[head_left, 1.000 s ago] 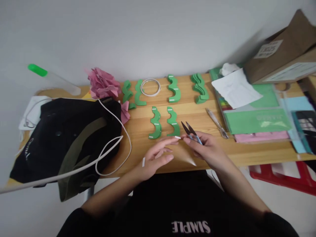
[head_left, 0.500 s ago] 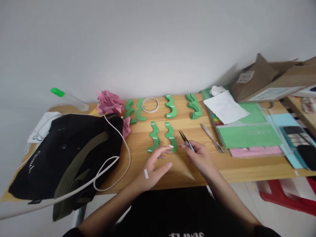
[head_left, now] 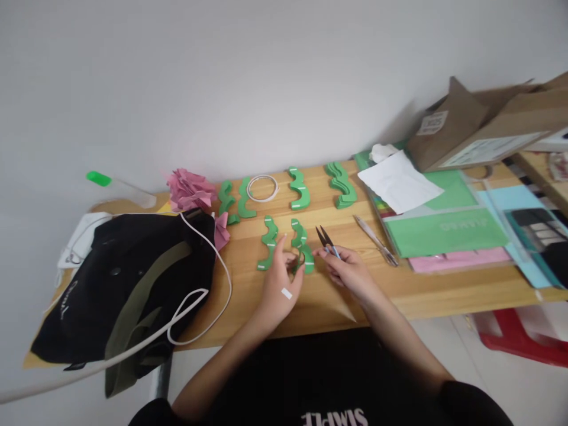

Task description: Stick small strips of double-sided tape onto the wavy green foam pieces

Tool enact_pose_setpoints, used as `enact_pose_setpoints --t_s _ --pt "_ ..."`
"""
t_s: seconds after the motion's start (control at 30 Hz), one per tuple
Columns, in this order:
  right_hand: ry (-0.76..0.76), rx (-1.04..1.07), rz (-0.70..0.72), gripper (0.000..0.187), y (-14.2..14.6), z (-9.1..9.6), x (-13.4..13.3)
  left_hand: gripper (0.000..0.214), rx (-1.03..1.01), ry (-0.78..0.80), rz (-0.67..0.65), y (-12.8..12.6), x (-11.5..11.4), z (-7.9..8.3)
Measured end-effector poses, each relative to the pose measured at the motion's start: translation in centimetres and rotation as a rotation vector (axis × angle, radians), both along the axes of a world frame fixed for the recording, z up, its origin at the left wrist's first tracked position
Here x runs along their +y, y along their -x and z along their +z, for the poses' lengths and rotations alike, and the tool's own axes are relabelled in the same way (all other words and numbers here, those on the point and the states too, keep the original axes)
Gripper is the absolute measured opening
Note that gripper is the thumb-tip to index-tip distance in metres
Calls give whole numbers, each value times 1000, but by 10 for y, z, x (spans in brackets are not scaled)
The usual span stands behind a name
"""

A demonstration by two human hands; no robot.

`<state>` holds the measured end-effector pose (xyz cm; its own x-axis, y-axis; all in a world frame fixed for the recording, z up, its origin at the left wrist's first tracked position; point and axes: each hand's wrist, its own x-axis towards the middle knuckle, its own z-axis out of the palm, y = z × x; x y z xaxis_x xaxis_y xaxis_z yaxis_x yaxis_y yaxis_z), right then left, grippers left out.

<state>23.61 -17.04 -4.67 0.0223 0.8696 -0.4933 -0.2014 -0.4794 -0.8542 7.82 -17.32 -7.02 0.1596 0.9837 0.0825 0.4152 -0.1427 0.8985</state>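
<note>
My right hand (head_left: 350, 271) is closed around small scissors (head_left: 326, 237), their dark blades pointing away from me. My left hand (head_left: 280, 284) hovers at the lower part of a wavy green paper cutout (head_left: 298, 232), thumb and index finger apart; whether it touches the cutout I cannot tell. A short white strip (head_left: 286, 293) sticks to the back of that hand. Just left lies another wavy green cutout (head_left: 269, 239) with white strips across it. Farther back are a green cutout with white strips (head_left: 300, 194) and a stack of green cutouts (head_left: 343, 186).
A roll of white tape (head_left: 262, 200) and pink paper flowers (head_left: 190, 189) stand at the back left. A black bag (head_left: 146, 284) with a white cable covers the left side. On the right are a pen (head_left: 375, 238), green paper packs (head_left: 448, 234) and a cardboard box (head_left: 479, 130).
My left hand has turned upward, its index finger now raised beside the green cutout. The white strip on its fingertip is no longer visible. My right hand keeps the scissors. The view has shifted slightly.
</note>
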Motion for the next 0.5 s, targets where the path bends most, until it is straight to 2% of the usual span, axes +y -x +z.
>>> enact_pose_setpoints --t_s 0.1,0.2,0.37,0.5 --pt "-19 -91 -75 42 -7 -5 1 62 -236 143 65 1 0 8" --pt "-17 -108 -82 45 -10 -7 0 62 -308 186 68 1 0 13" --pt "24 -6 -6 57 -4 -1 -3 64 -223 109 -106 -4 -3 11" --pt "-22 -31 -12 54 -2 1 -4 80 -185 90 -232 -8 -7 6"
